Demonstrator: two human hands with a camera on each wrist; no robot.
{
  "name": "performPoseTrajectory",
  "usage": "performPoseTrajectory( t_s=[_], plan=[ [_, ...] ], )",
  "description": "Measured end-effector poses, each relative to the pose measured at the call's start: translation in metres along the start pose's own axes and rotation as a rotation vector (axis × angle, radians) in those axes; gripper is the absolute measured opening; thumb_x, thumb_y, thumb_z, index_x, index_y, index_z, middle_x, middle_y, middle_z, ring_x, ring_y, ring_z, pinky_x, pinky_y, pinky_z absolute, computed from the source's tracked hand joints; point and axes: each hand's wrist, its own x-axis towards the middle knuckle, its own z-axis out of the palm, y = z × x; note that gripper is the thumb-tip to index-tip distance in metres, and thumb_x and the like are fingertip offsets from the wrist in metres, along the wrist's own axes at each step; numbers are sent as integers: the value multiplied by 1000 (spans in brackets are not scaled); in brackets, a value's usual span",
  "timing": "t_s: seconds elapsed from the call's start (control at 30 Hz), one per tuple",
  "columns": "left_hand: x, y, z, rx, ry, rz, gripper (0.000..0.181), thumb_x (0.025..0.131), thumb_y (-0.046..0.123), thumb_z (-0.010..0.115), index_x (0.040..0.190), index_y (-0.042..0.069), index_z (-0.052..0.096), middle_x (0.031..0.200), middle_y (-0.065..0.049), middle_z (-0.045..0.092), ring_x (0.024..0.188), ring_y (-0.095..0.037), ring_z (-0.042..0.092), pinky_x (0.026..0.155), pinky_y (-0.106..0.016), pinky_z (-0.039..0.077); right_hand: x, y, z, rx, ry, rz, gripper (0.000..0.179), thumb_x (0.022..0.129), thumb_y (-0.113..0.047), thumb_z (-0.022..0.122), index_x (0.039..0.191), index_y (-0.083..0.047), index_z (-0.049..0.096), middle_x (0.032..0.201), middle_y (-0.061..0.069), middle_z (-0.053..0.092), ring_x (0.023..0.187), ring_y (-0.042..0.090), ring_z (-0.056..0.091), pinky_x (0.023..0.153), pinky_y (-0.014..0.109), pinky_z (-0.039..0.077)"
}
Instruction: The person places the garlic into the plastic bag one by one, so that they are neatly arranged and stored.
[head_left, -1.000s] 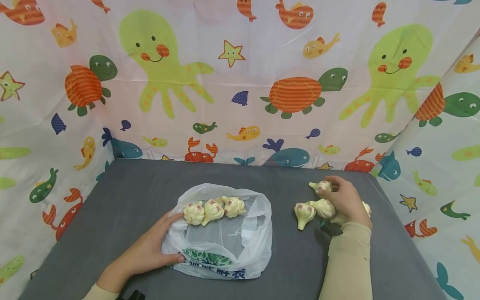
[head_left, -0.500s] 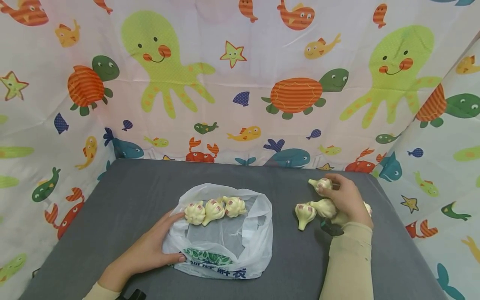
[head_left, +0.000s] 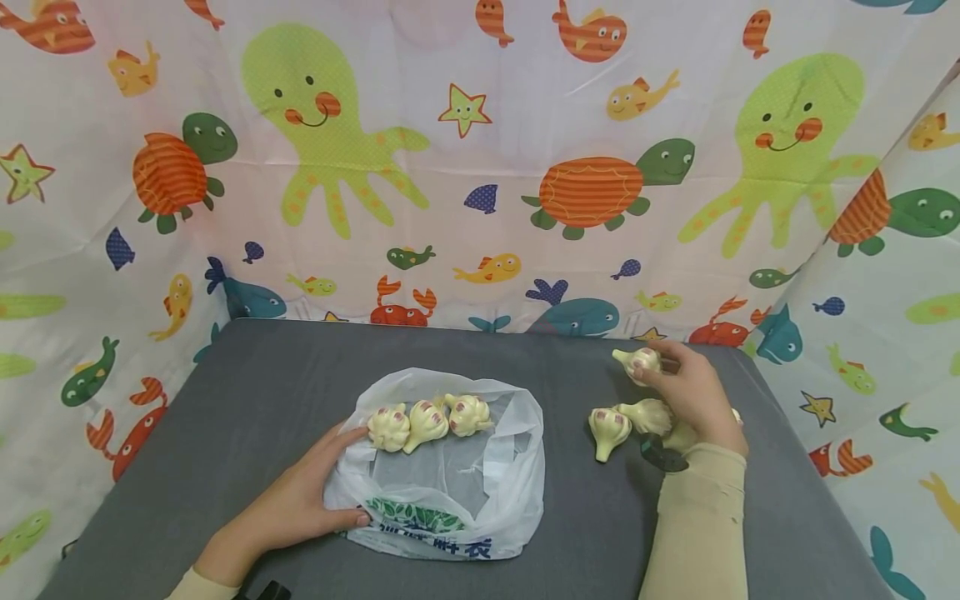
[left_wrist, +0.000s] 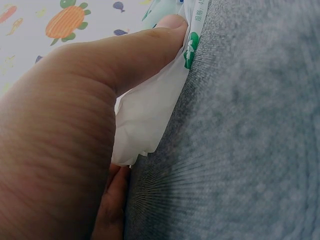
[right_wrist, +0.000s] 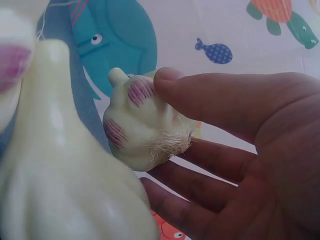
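In the head view my right hand (head_left: 693,396) pinches a garlic bulb (head_left: 640,365) between thumb and fingers, at the far side of a small heap. The right wrist view shows this bulb's roots and purple streaks, with the thumb on top and fingers beneath. Nearer me in the heap are a garlic bulb (head_left: 610,429) lying stem toward me and another (head_left: 648,416); more are partly hidden behind my wrist. My left hand (head_left: 300,500) rests with thumb and fingers spread against the left side of a white plastic bag (head_left: 517,508), its mouth wide.
Three garlic bulbs (head_left: 426,423) lie in a row at the far side inside the bag. Everything stands on a grey cloth-covered table (head_left: 315,358). A white curtain (head_left: 420,50) printed with sea animals hangs behind and at both sides.
The garlic bulb in my right hand has risen slightly and moved a little away from the rest of the heap. My left hand and the bag have stayed put.
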Motion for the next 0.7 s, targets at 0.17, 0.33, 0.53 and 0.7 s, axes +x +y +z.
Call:
performPoseTrajectory(
  t_s=[0.17, 0.33, 0.53, 0.7],
  plan=[
    [0, -1, 0, 3, 0, 0, 113, 79, 70, 90, 170, 38, 33, 179, -9, 24, 155, -41, 35, 109, -73, 41, -1, -7, 0, -1, -2, -15, 70, 104, -34, 77, 163, -9, 49, 164, 24, 48, 149, 51, 44, 113, 72, 40],
    [0, -1, 0, -6, -5, -5, 113, 79, 70, 90, 170, 39, 32, 179, -9, 24, 156, -42, 34, 110, -74, 40, -2, -12, -1, -12, 2, -26, 68, 104, -34, 77, 162, -10, 50, 162, 24, 50, 148, 52, 45, 111, 73, 41],
    [0, -1, 0, -11, -7, -1, 112, 79, 70, 90, 170, 38, 33, 179, -9, 23, 156, -42, 34, 110, -73, 41, -5, -21, -4, -31, 10, -46, 68, 104, -36, 76, 162, -10, 51, 160, 23, 52, 146, 53, 47, 109, 75, 42],
    [0, -1, 0, -7, -4, 2, 113, 79, 70, 90, 170, 38, 33, 179, -9, 24, 156, -41, 34, 109, -73, 41, -6, -27, -7, -34, 9, -59, 69, 104, -38, 77, 162, -11, 51, 161, 22, 52, 146, 53, 48, 109, 75, 43]
  ],
)
